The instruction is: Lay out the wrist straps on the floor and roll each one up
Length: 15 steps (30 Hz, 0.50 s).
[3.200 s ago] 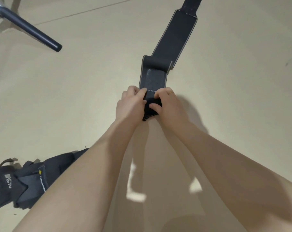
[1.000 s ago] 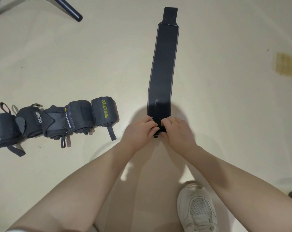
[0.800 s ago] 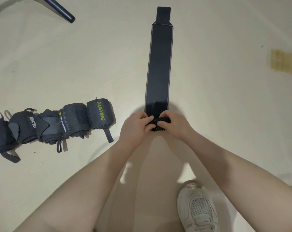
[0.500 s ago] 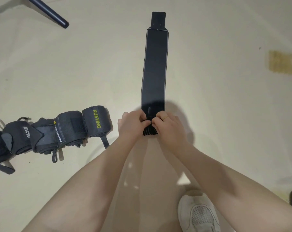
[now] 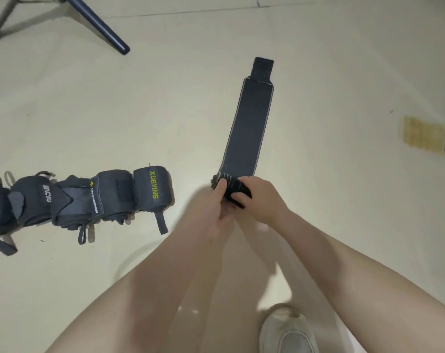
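Since half a second ago your roll has thickened and crept up the flat strap, so less length lies unrolled on the floor; I'd judge this strap roughly a third done. Your right hand has its fingers curled over the roll, gripping it. Your left hand lies blurred at the roll's 9 o'clock end, one finger on it; whether it grips, I cannot tell. Finished rolls sit in a row at 9 o'clock.
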{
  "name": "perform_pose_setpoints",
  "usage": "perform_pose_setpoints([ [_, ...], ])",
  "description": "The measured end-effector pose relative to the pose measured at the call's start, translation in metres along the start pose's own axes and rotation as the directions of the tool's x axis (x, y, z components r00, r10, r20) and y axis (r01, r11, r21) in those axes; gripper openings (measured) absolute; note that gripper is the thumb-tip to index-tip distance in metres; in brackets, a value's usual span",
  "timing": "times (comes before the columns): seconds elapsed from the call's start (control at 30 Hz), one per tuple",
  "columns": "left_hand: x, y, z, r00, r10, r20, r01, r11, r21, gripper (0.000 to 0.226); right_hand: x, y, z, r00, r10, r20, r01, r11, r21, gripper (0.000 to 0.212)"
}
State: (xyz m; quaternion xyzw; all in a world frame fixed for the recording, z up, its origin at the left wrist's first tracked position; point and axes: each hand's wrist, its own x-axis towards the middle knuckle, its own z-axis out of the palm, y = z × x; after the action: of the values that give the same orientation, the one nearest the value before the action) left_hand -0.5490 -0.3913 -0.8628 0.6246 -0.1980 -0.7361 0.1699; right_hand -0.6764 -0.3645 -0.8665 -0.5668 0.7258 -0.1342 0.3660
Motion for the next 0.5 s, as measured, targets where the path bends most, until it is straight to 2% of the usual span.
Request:
perform_pose_setpoints([
  [0.07, -0.015, 0.005, -0.005, 0.992, -0.014, 0.127, 0.025, 0.996, -0.084, 0.030, -0.007, -0.015, -0.010, 0.999, -0.025, 0.043, 0.022, 0.998, 0.066, 0.013],
  [0.17, -0.041, 0.021, -0.020, 0.977, 0.036, 0.212, -0.002, 0.988, -0.155, 0.031, -0.019, -0.046, -0.039, 0.988, -0.035, 0.149, 0.017, 0.992, 0.122, 0.013],
  [0.23, -0.060, 0.039, -0.027, 0.962, 0.034, 0.270, 0.010, 0.987, -0.160, 0.029, -0.024, -0.072, -0.066, 0.977, -0.031, 0.210, 0.005, 0.992, 0.123, 0.022],
  [0.3, -0.084, 0.062, -0.028, 0.948, 0.047, 0.314, 0.010, 0.984, -0.178, 0.025, -0.033, -0.096, -0.088, 0.981, -0.025, 0.194, 0.000, 0.992, 0.130, 0.033],
  [0.4, -0.124, 0.098, -0.025, 0.956, 0.104, 0.273, -0.058, 0.983, -0.172, 0.022, -0.053, -0.130, -0.114, 0.974, 0.041, 0.224, -0.130, 0.909, 0.397, 0.028],
  [0.5, -0.162, 0.135, -0.021, 0.960, 0.208, 0.186, -0.206, 0.978, -0.033, 0.027, -0.069, -0.168, -0.140, 0.960, 0.063, 0.273, -0.218, 0.782, 0.584, 0.014],
])
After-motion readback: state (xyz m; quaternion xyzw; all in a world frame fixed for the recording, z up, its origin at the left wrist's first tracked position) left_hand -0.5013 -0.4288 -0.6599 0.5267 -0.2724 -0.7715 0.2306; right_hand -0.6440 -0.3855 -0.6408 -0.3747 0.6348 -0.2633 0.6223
